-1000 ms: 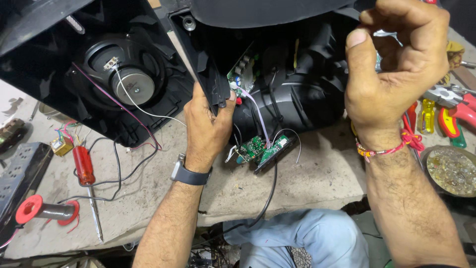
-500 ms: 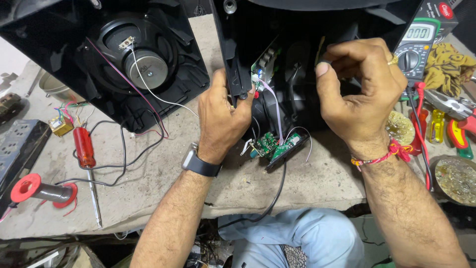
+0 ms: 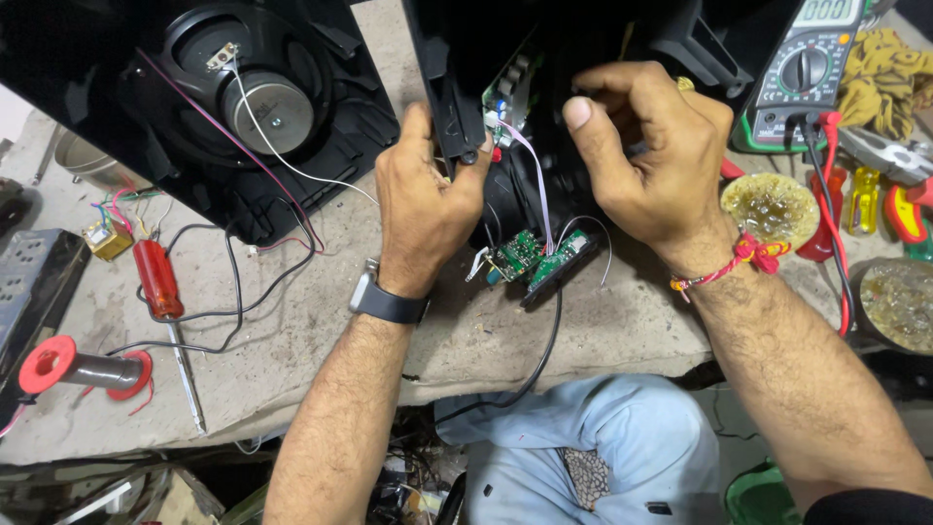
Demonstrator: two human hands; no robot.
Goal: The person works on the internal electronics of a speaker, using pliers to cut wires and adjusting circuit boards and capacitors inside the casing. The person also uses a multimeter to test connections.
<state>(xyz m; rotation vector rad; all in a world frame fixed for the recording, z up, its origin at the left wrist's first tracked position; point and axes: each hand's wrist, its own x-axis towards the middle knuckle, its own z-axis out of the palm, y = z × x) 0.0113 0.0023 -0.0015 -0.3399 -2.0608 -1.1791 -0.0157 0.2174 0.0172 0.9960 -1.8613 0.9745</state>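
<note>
A black speaker cabinet [image 3: 603, 29] lies opened on the workbench, its front panel with a round speaker driver [image 3: 255, 92] leaning at the left. My left hand [image 3: 428, 199] grips the cabinet's black edge beside an upright green circuit board [image 3: 507, 92]. Inside the housing, my right hand [image 3: 651, 160] has its fingers curled and thumb out; what it pinches is hidden. Small green circuit boards [image 3: 535, 258] hang on thin wires just below both hands.
A red-handled screwdriver [image 3: 160, 287] and a red solder spool [image 3: 83, 367] lie at the left. A green multimeter [image 3: 807, 78] with red lead, pliers [image 3: 899, 160], a yellow cloth [image 3: 884, 68] and round dishes [image 3: 899, 301] sit at the right. A grey power strip [image 3: 29, 292] lies far left.
My right hand came down from the cabinet's top into the housing. My left hand stayed on the edge. The view shifted, bringing both hands closer together.
</note>
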